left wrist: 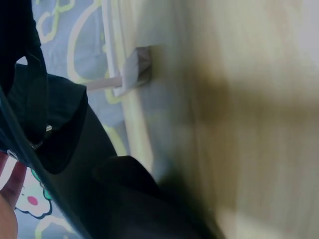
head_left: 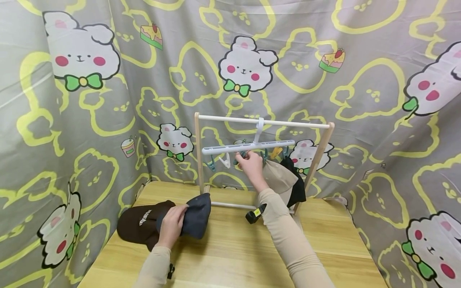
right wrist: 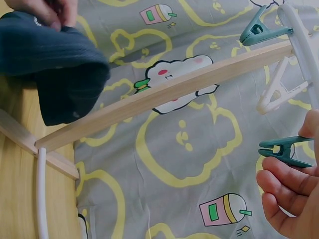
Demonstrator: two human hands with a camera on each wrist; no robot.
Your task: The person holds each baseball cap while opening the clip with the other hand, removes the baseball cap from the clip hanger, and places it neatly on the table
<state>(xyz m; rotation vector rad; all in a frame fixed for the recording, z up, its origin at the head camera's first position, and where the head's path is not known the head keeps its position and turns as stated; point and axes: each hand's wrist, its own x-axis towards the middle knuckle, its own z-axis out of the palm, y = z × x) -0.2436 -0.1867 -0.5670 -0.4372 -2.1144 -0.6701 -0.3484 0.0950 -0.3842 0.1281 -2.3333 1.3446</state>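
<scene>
My left hand (head_left: 172, 226) grips a dark navy cap (head_left: 197, 215), lifted over the table's left side. In the left wrist view the cap (left wrist: 37, 104) fills the left part, dark and close. Up at the white clip hanger (head_left: 227, 149), my right hand (head_left: 251, 167) pinches a teal clip (right wrist: 284, 151) between thumb and fingers. Nothing is seen between that clip's tips in the right wrist view. A white clip (head_left: 225, 161) and another teal clip (head_left: 211, 163) hang farther left. On the hanger's right part hang a beige cap (head_left: 277, 178) and a black cap (head_left: 298, 191).
The hanger hooks onto the top bar of a rack with wooden posts (head_left: 199, 156). A brown cap with white lettering (head_left: 135, 226) lies on the wooden table (head_left: 230, 256), left of my left hand. A yellow clip (head_left: 276, 153) is on the hanger. Patterned curtain (head_left: 194, 32) surrounds the table.
</scene>
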